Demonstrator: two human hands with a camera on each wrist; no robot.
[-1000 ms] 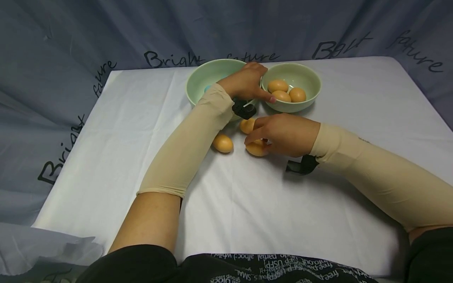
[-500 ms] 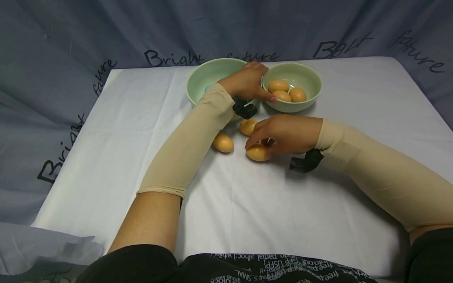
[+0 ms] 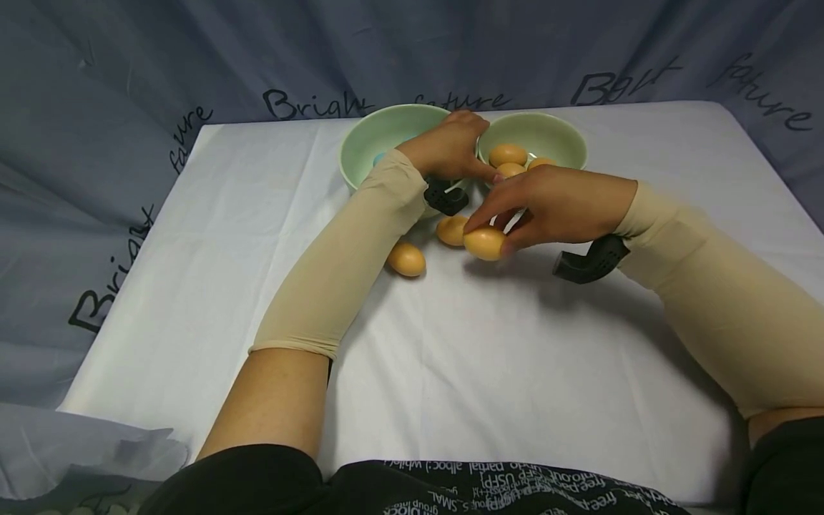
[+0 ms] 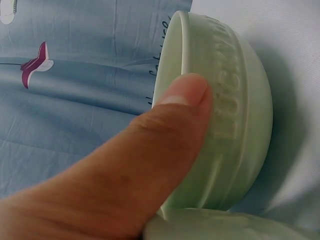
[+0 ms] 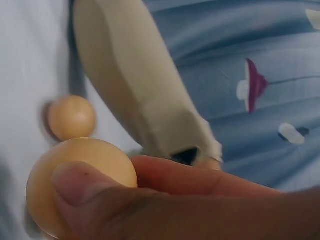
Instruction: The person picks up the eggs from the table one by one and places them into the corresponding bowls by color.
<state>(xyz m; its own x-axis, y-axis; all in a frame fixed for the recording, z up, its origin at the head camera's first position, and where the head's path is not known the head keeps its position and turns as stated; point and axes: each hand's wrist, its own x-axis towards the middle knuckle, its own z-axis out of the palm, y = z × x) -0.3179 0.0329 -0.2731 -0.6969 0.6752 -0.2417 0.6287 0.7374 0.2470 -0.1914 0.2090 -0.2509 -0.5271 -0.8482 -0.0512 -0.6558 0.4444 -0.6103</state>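
Observation:
My right hand (image 3: 556, 204) pinches a brown egg (image 3: 484, 244) between thumb and fingers, raised over the cloth in front of the right bowl. The right wrist view shows the thumb across this egg. Reaching to the back, my left hand (image 3: 447, 146) holds the rim where two pale green bowls meet. Its thumb (image 4: 175, 105) lies against the smaller right bowl (image 4: 225, 100), which has raised lettering; its fingertips are hidden. Several brown eggs lie in that right bowl. Something blue shows in the larger left bowl (image 3: 360, 143), partly covered by the left arm.
Two more brown eggs lie on the white cloth, one egg (image 3: 407, 259) beside the left forearm and another egg (image 3: 452, 231) just behind the held one. A grey curtain (image 3: 360, 50) with handwriting stands behind the table (image 3: 193, 257).
My right hand has lifted the egg off the cloth and moved it back and slightly right, towards the right bowl. My left hand stays at the bowls.

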